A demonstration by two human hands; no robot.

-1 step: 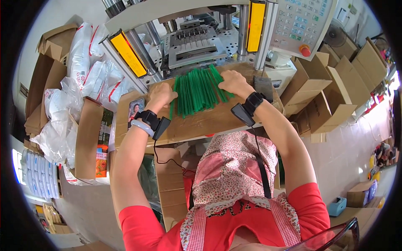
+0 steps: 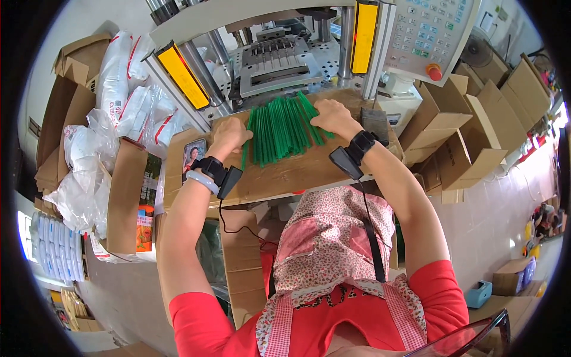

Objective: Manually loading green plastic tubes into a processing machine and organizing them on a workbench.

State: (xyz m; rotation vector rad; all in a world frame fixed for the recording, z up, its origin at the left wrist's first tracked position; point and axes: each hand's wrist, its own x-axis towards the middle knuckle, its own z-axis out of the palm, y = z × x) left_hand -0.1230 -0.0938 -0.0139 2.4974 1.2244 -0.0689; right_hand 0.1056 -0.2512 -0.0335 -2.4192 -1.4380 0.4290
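A flat bundle of thin green plastic sticks point(image 2: 282, 128) lies on a cardboard-covered work surface point(image 2: 297, 172) in front of a press machine. My left hand point(image 2: 229, 135) rests at the bundle's left edge, fingers curled against the sticks. My right hand point(image 2: 330, 116) lies on the bundle's right side, fingers spread over the stick ends. Both wrists wear black strapped devices; a cable hangs from the left one.
The press machine point(image 2: 276, 56) stands just behind, with yellow guard bars point(image 2: 181, 74) and a keypad panel with a red button point(image 2: 431, 35). Open cardboard boxes point(image 2: 470, 131) stack at the right. White plastic bags point(image 2: 119, 89) and more boxes fill the left.
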